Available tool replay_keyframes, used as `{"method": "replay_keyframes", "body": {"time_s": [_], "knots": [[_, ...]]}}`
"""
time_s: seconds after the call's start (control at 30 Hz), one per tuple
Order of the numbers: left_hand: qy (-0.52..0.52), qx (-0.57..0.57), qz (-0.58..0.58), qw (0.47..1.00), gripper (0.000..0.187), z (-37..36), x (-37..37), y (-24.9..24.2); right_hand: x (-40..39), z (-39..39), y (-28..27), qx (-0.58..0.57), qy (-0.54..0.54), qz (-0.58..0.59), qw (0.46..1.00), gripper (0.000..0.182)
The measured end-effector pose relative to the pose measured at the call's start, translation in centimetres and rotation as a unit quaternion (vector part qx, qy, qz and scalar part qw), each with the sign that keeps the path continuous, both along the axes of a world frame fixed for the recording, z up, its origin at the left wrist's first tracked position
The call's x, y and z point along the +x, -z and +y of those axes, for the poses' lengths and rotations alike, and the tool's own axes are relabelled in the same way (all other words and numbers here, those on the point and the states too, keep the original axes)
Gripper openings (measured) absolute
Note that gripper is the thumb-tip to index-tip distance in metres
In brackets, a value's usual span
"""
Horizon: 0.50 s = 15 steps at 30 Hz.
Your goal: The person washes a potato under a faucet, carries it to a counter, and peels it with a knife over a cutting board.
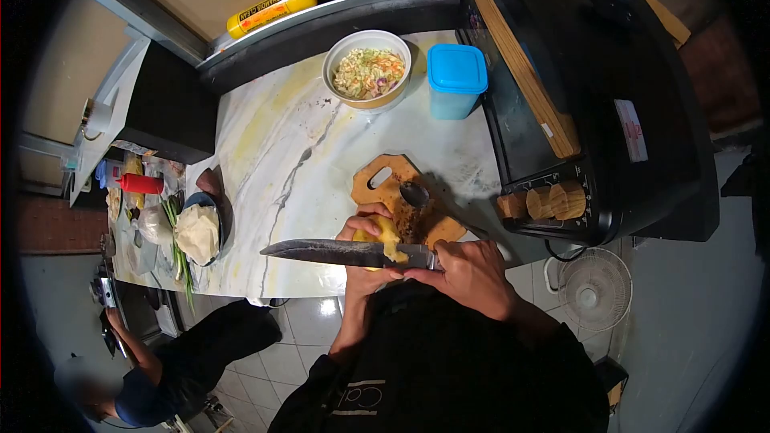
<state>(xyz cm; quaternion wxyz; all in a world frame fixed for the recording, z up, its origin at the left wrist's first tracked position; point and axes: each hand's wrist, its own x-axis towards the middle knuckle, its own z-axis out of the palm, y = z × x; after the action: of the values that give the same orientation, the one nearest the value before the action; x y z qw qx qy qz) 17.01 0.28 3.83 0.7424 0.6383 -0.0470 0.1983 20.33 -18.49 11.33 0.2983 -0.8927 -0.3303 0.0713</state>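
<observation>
My left hand (365,279) is wrapped round a yellow fruit or vegetable (388,232) whose kind I cannot make out. In my right hand (475,277) is the handle of a large knife (329,252). Its long, dark, stained blade points left and lies across the yellow piece, partly hiding it. Beneath and beyond my hands is a wooden cutting board (370,168) with an oval handle hole. A dark spoon (414,194) lies on the board among brown crumbs.
A bowl of shredded vegetables (369,68) and a blue-lidded container (457,80) stand farther back. A black oven (634,112) borders the right side. At left are a plate with a pale mass (197,232), green onions (178,252) and a red bottle (141,184). Another person (144,377) is lower left.
</observation>
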Motion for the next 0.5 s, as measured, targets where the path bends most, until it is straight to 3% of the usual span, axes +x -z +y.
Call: {"method": "replay_keyframes", "body": {"time_s": [0.23, 0.5], "knots": [[-0.017, 0.016, -0.034, 0.999, 0.072, 0.09, 0.14, 0.68, 0.00, 0.10, 0.03, -0.009, 0.005, -0.002, 1.000, 0.053], [-0.017, -0.060, -0.016, 0.998, 0.068, -0.41, -0.36, 0.33, -0.03, 0.09, 0.33, 0.006, 0.007, -0.004, 1.000, 0.053]]}}
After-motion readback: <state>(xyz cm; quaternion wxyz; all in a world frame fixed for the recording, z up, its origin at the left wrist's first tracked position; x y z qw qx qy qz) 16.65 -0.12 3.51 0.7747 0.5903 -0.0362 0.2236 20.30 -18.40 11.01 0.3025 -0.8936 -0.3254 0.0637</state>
